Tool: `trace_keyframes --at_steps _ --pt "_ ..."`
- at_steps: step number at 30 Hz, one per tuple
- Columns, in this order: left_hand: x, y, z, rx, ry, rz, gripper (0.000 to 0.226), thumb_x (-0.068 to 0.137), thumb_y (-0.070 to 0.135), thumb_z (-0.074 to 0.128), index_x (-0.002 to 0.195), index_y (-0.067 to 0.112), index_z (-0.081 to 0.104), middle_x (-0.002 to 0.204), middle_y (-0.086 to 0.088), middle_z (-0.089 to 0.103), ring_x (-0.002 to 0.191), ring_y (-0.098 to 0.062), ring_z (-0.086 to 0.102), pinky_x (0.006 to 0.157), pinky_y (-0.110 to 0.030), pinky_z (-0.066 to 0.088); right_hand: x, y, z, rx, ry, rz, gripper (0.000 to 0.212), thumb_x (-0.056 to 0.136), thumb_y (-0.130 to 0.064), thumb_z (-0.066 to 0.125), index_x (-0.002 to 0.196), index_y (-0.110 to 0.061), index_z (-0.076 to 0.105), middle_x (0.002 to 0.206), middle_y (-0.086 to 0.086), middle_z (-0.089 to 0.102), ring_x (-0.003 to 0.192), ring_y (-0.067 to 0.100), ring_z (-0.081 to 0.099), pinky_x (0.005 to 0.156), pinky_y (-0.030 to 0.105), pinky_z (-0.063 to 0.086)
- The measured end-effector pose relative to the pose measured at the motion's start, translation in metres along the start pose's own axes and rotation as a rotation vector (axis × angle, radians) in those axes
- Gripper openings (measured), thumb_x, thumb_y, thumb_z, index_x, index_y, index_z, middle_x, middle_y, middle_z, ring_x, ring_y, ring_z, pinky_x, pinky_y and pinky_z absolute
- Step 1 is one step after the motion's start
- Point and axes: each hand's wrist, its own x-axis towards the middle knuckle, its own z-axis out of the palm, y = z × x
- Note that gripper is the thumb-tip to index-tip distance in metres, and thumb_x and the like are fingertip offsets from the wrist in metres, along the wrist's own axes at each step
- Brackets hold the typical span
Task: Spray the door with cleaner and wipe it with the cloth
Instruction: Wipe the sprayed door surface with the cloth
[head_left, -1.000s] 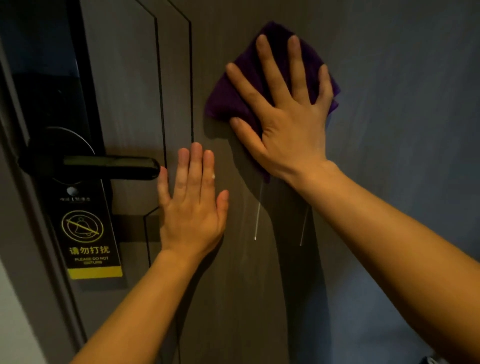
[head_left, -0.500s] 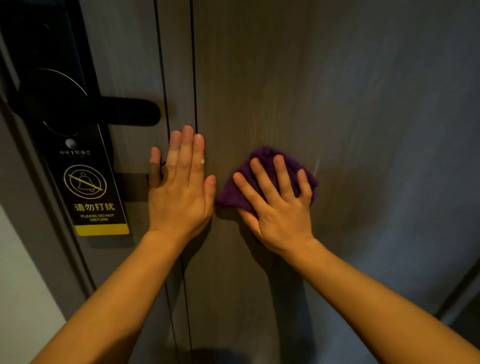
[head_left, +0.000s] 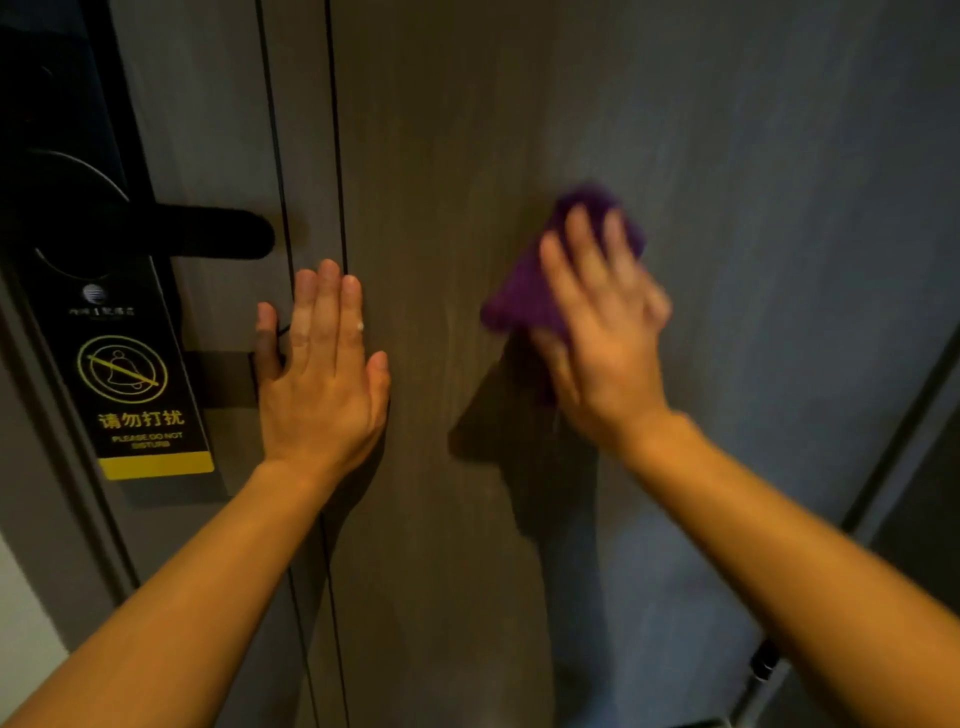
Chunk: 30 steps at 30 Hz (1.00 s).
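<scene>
A grey-brown door (head_left: 441, 156) with thin vertical grooves fills the head view. My right hand (head_left: 602, 338) presses a purple cloth (head_left: 524, 291) flat against the door right of centre; hand and cloth are blurred by motion. The cloth shows above and left of the fingers. My left hand (head_left: 322, 374) lies flat on the door with fingers together and holds nothing, just right of the handle. No spray bottle is in view.
A black lever handle (head_left: 208, 234) on a black lock plate sits at the left. A black and yellow do-not-disturb tag (head_left: 135, 395) hangs under it. The door's right edge and frame (head_left: 904, 426) run down the right side.
My right hand slid the cloth down from high on the door, then up and to the right. My left hand stayed flat on the door near the handle.
</scene>
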Motion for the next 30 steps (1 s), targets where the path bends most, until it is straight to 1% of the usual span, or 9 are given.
trace_keyframes --at_steps 2,3,6,8,11,16,21,25,30 --pt "0.000 0.000 0.001 0.004 0.003 -0.006 0.072 0.103 0.035 0.038 0.162 0.006 0.009 0.170 -0.015 0.006 0.157 -0.021 -0.007 0.127 -0.047 -0.006 0.060 0.019 -0.014 -0.070 0.064 0.026 0.058 0.104 -0.044 0.040 0.157 -0.020 0.031 0.165 0.015 0.027 0.155 0.034 0.018 0.114 0.045 0.025" --pt "0.000 0.001 0.002 0.004 0.001 -0.009 0.072 0.102 0.035 0.038 0.162 0.006 0.009 0.170 -0.015 0.006 0.157 -0.021 -0.008 0.126 -0.047 -0.007 0.084 0.028 -0.017 -0.109 0.078 0.020 0.057 0.105 -0.047 0.038 0.157 -0.022 0.032 0.165 0.015 0.027 0.154 0.036 0.019 0.116 0.046 0.025" --pt "0.001 0.000 0.002 0.010 0.006 0.000 0.072 0.102 0.035 0.037 0.162 0.005 0.011 0.170 -0.016 0.007 0.157 -0.022 -0.008 0.126 -0.046 -0.008 0.125 0.044 -0.015 -0.211 0.029 -0.005 0.058 0.106 -0.058 0.027 0.158 -0.035 0.026 0.168 0.008 0.023 0.156 0.036 0.015 0.122 0.049 0.018" --pt "0.000 -0.001 0.003 0.021 0.020 0.012 0.070 0.103 0.036 0.033 0.161 0.004 0.011 0.169 -0.016 0.005 0.158 -0.023 -0.007 0.127 -0.047 -0.007 0.127 0.045 -0.009 -0.272 -0.010 0.009 0.061 0.102 -0.066 0.022 0.158 -0.042 0.021 0.169 0.004 0.019 0.156 0.037 0.013 0.122 0.057 0.015" --pt "-0.001 0.000 0.004 0.030 0.030 0.019 0.069 0.104 0.037 0.031 0.162 0.004 0.009 0.169 -0.015 0.003 0.158 -0.025 -0.005 0.127 -0.051 -0.002 0.108 0.036 -0.003 -0.296 -0.043 0.008 0.064 0.099 -0.072 0.021 0.157 -0.047 0.017 0.170 0.004 0.016 0.156 0.041 0.010 0.120 0.066 0.010" --pt "-0.001 0.000 0.005 0.017 0.050 0.018 0.071 0.104 0.040 0.031 0.162 0.004 0.009 0.168 -0.019 0.009 0.157 -0.024 -0.004 0.126 -0.052 -0.001 0.044 0.027 0.018 -0.281 -0.106 -0.042 0.065 0.097 -0.071 0.029 0.157 -0.045 0.022 0.169 0.007 0.018 0.154 0.046 0.011 0.117 0.071 0.009" --pt "-0.001 0.001 0.005 0.034 0.039 0.029 0.074 0.104 0.043 0.032 0.162 0.004 0.007 0.168 -0.021 0.010 0.157 -0.028 0.000 0.126 -0.053 0.000 -0.028 0.018 0.048 -0.242 -0.096 -0.079 0.064 0.096 -0.068 0.040 0.154 -0.044 0.032 0.165 0.002 0.015 0.153 0.040 0.009 0.116 0.072 0.016" --pt "-0.001 0.001 0.004 0.037 0.037 0.034 0.074 0.104 0.042 0.034 0.161 0.004 0.008 0.168 -0.021 0.010 0.157 -0.032 0.006 0.125 -0.053 0.000 -0.071 0.012 0.066 -0.210 -0.081 -0.086 0.065 0.096 -0.065 0.044 0.155 -0.042 0.030 0.165 0.001 0.019 0.154 0.036 0.010 0.117 0.068 0.019" --pt "0.000 0.001 0.001 0.014 0.003 0.018 0.075 0.103 0.044 0.033 0.162 0.005 0.006 0.169 -0.020 0.009 0.157 -0.029 0.001 0.125 -0.049 -0.005 -0.125 0.007 0.081 -0.234 -0.140 -0.105 0.072 0.098 -0.058 0.044 0.160 -0.036 0.013 0.168 -0.004 0.009 0.158 0.028 -0.003 0.117 0.053 0.019"
